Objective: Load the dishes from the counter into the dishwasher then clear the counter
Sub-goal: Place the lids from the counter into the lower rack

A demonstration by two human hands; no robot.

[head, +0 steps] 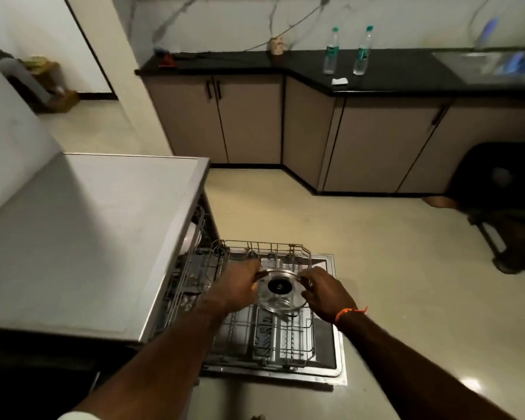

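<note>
A clear glass lid with a black knob at its middle is held flat over the pulled-out lower rack of the open dishwasher. My left hand grips its left rim and my right hand grips its right rim. The wire rack sits over the lowered dishwasher door. A white dish shows inside the machine, under the edge of the worktop.
A grey worktop lies to my left above the dishwasher. On the black counter at the back stand two water bottles and a white scrap. A sink sits at the far right. A dark stool stands on the floor at right.
</note>
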